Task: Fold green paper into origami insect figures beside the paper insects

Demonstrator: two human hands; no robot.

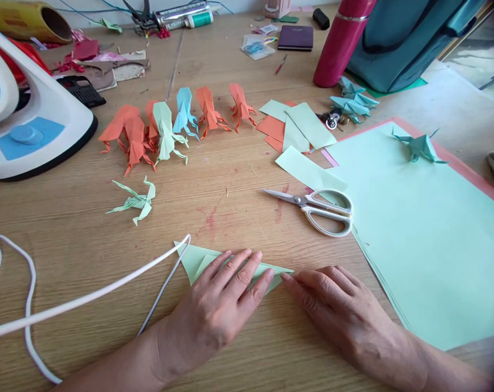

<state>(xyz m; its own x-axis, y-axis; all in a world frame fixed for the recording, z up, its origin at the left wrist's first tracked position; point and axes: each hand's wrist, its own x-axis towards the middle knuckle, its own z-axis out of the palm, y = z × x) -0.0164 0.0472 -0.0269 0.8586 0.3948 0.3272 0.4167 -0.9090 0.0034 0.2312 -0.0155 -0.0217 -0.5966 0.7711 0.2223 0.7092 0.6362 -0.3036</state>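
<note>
A light green sheet of folding paper (194, 258) lies partly folded on the table, narrowing to a point at its right end. My left hand (224, 299) rests flat across it, fingers stretched out and pressing it down. At the right tip, my right hand (340, 310) pinches the paper's point between thumb and curled fingers. A white cable crosses the sheet's left corner. Scissors (302, 201) with white handles lie beyond my right hand. A light green folded paper figure (138, 201) sits farther off to the left.
Several orange, blue and green paper figures (208, 109) stand in a row behind. Cut paper pieces (302, 128) and a stack of large green sheets (426, 245) lie right. A white fan base (38, 130), a pink bottle (340, 49) and a teal bag (397, 43) stand around.
</note>
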